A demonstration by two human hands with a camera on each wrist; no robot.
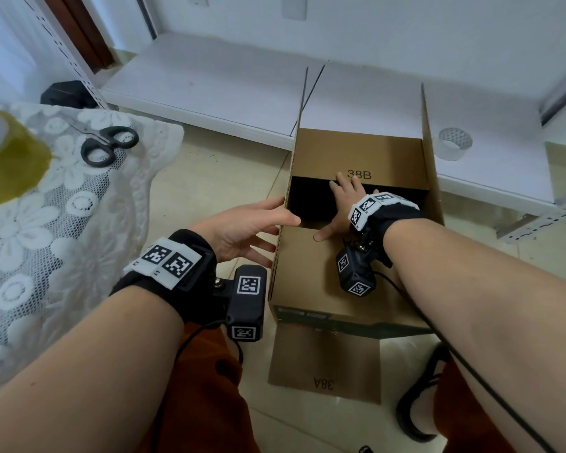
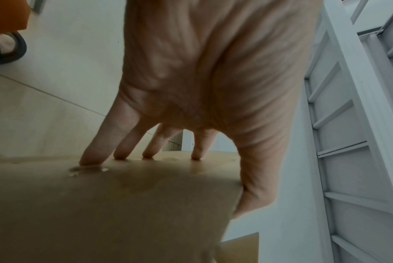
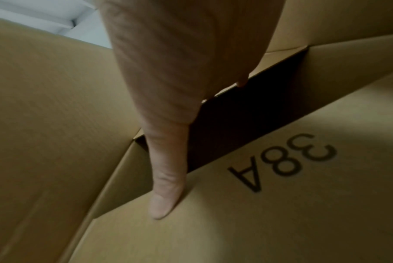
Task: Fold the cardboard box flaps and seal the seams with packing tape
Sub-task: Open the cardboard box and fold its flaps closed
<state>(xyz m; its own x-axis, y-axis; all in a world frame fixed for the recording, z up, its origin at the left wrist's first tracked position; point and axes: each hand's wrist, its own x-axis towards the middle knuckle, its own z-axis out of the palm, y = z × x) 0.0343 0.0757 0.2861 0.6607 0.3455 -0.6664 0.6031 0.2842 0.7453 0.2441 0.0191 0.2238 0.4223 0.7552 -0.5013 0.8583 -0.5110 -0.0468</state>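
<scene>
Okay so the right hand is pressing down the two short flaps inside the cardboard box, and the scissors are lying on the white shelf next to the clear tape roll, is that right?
Not quite. The scissors lie on the lace cloth at left, far from the clear tape roll on the white shelf, as the head view shows. The right hand does press the flaps.

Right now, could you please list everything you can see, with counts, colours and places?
box: one, brown, on the floor, short flaps folded in, long flaps upright
tape: one roll, yellowish, on the cloth, far left
clear tape: one roll, on the shelf, right
scissors: one pair, black, on the cloth
cloth: one, white lace, left
shelf: white, low, behind the box
left hand: against the left long flap
right hand: spread across both short flaps
</scene>
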